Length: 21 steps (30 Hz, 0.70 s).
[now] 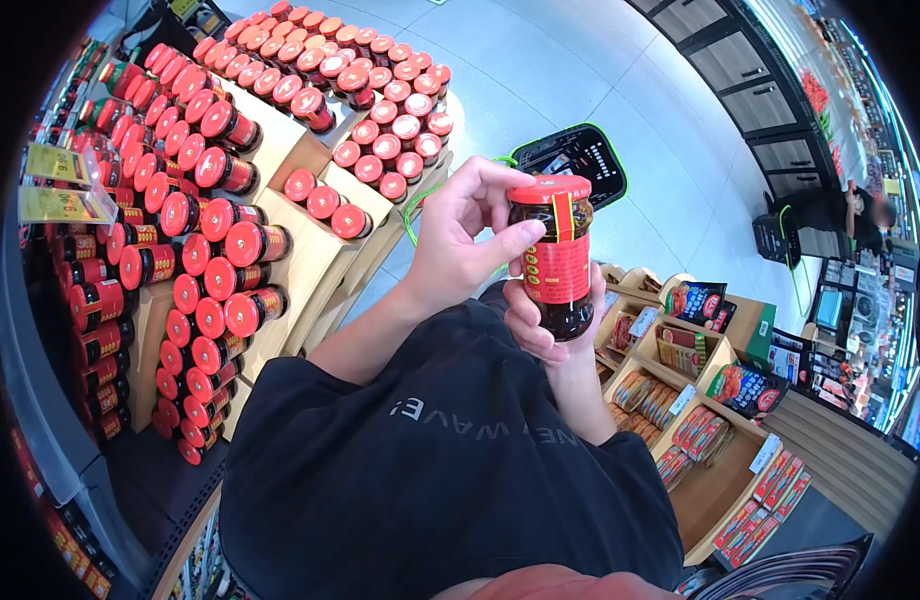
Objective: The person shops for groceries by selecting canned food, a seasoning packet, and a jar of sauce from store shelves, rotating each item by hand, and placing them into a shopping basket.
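Holding up, in front of the body, a round, red-lidded glass jar (557, 262) with dark contents, showing a red label with yellow characters (too small to read) and a yellow strip running down from the lid. Curling the left hand (462, 240) half open, placing its thumb against the jar's upper side and its index finger by the lid. Cupping the lower part with the right hand (542, 322), keeping its fingers partly closed. Wearing a black cloth T-shirt (420, 480), displaying upside-down grey lettering, partly reading "WAVE!".
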Available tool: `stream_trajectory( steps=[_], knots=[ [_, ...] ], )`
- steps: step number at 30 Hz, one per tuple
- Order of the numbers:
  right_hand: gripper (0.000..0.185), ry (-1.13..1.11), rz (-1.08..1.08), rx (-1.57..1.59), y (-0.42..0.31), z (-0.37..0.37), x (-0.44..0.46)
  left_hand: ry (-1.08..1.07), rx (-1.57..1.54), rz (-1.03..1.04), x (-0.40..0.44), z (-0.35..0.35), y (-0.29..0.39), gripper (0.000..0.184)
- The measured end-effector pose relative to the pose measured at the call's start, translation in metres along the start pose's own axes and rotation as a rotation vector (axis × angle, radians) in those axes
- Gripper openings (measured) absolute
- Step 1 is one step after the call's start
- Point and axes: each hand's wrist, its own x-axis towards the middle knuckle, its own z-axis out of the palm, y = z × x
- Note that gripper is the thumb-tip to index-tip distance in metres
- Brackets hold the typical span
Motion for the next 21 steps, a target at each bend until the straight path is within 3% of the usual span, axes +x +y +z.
stream_trajectory(
  steps=[9, 21],
  knots=[
    [0.082, -0.064, 0.006, 0.212, 0.008, 0.011, 0.010, 0.049, -0.132, -0.032, 0.007, -0.002, -0.009, 0.032],
    [0.080, -0.070, 0.006, 0.148, 0.012, 0.011, 0.010, 0.057, -0.139, -0.067, 0.006, -0.005, -0.008, 0.033]
  ],
)
